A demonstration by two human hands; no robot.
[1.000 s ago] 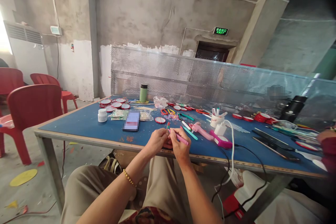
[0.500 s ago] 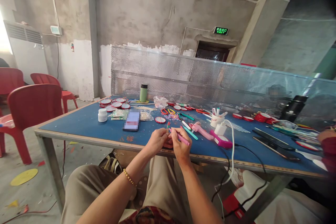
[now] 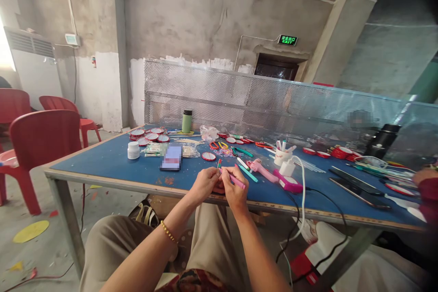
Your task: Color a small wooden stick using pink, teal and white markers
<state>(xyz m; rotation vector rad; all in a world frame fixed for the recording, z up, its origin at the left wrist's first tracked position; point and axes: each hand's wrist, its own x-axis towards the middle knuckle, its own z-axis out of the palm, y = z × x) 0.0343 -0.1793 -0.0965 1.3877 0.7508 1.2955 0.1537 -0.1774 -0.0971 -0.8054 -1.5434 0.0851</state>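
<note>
At the table's front edge, my two hands meet. My right hand (image 3: 235,195) is closed round a pink marker pen (image 3: 238,182), whose near end sticks out to the right. Its far tip points toward the fingers of my left hand (image 3: 206,184). That hand is pinched shut on a thin stick with a green and red tip (image 3: 219,163), which rises above the fingertips. The rest of the stick is hidden by the fingers. Just beyond them lie a round red-rimmed disc (image 3: 208,157) and a teal marker pen (image 3: 248,174).
A phone (image 3: 171,157), a white jar (image 3: 133,150) and a green bottle (image 3: 186,122) stand to the left. On the right are a pink glue gun (image 3: 267,172), a cup of pens (image 3: 283,156), a white cable and a black phone (image 3: 359,194). Another person's sleeve (image 3: 429,191) shows far right.
My right hand, with the pink marker pen, has shifted slightly left toward my left hand. My left hand stays almost where it was.
</note>
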